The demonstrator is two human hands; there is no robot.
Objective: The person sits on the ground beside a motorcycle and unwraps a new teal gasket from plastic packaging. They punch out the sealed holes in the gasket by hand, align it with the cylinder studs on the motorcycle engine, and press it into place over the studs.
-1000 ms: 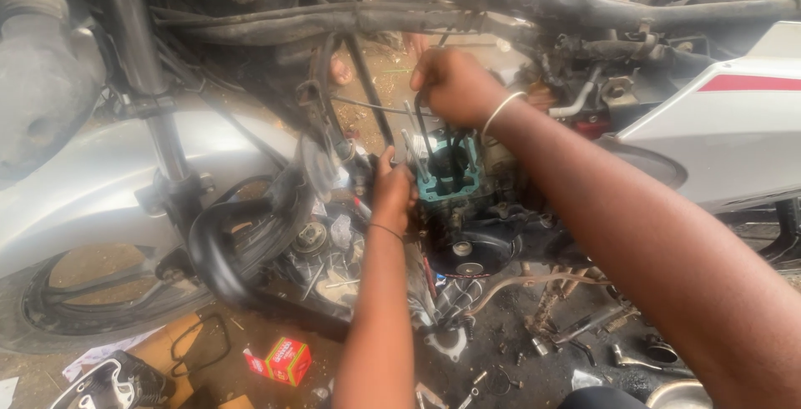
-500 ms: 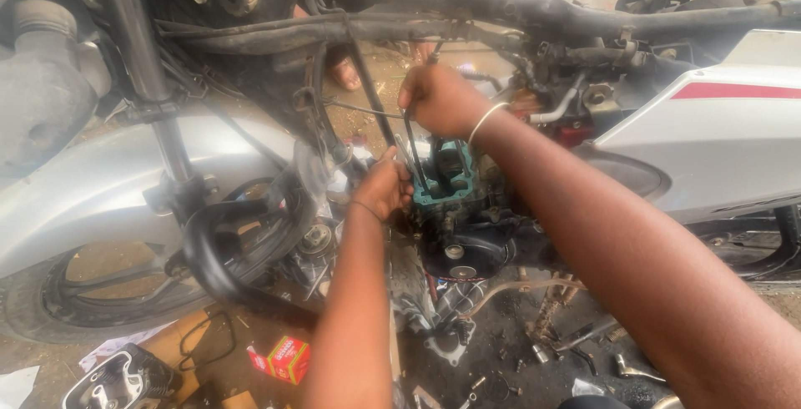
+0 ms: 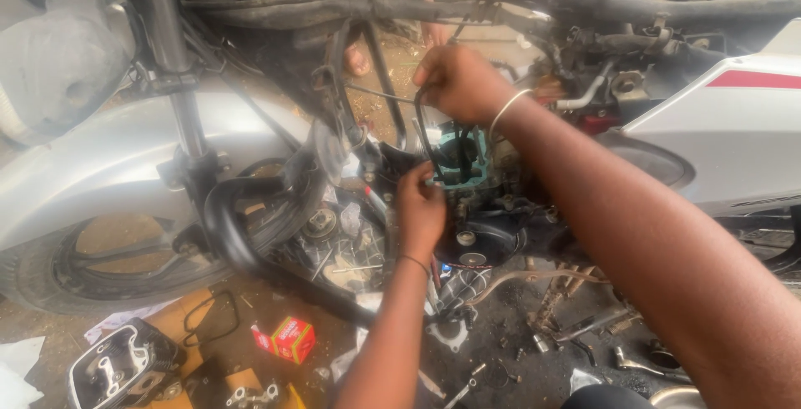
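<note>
Your right hand point(image 3: 457, 83) reached in from above, fist closed around a black cable point(image 3: 424, 138); your left hand point(image 3: 420, 204) pinched fingertips at the teal gasket point(image 3: 464, 159), arm extended upward.

Below your left forearm, a small red and orange carton point(image 3: 286, 338) lies tilted on the dirt floor point(image 3: 517, 350), a boxy shape with a pale patch on its side. It rests on flattened brown cardboard point(image 3: 188, 321). To its left, white paper scraps point(image 3: 17, 371) lie near the front tyre point(image 3: 50, 292).
</note>
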